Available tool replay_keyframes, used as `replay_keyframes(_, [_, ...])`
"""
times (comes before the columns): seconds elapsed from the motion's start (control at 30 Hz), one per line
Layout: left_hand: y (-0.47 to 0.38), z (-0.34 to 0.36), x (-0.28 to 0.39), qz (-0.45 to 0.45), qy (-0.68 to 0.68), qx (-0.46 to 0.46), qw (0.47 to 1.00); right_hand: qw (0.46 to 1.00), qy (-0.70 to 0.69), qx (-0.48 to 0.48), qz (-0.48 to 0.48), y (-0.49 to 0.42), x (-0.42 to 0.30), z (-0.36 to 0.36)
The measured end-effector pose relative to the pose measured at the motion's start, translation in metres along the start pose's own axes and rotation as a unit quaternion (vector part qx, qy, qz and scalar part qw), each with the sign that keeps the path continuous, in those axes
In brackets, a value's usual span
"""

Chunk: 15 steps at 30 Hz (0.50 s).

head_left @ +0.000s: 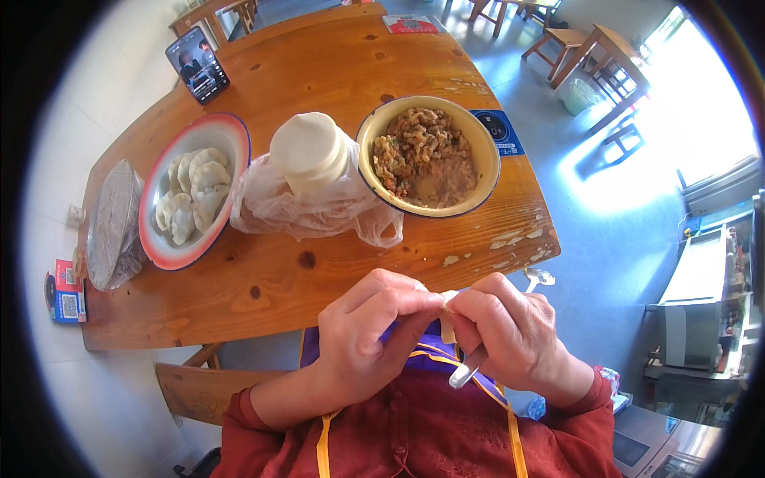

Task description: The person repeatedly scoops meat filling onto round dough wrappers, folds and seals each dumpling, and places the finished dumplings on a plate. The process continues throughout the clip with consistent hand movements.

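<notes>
Over the table's front edge, my left hand (376, 328) and my right hand (508, 334) meet fingertip to fingertip. Between them they pinch a small folded dumpling (448, 299), mostly covered by the fingers. A metal spoon is also tucked in my right hand; its handle (469, 367) sticks out below the palm, its bowl (539, 278) beyond the knuckles. Ahead stands a stack of round dumpling wrappers (308, 146) in a crumpled clear plastic bag (287, 212). Right of it, a yellow enamel bowl (366, 128) holds chopped filling (424, 152).
A red-rimmed enamel basin (154, 173) holds several finished dumplings (194, 188). Left of it lies a plastic-wrapped round item (113, 230). A phone (197, 66) stands at the back left of the wooden table (251, 281). A wooden bench (209, 388) sits below left.
</notes>
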<state>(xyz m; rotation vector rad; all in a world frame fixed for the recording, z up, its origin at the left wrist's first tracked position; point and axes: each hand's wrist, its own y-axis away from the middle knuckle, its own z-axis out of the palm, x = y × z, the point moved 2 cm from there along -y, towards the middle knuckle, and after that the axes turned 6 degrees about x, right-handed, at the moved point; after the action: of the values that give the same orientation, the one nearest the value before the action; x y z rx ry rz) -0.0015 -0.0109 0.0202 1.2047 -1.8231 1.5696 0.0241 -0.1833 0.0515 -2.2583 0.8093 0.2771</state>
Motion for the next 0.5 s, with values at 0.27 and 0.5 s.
replay_keyframes(0.27, [0.003,0.006,-0.010,-0.231,0.245,0.000,0.942,0.995,-0.093,0.003,0.028,-0.007,0.004,-0.011])
replay_keyframes(0.5, [0.001,0.007,-0.014,-0.180,0.161,-0.077,0.967,0.999,-0.032,-0.009,-0.004,-0.012,0.004,-0.014])
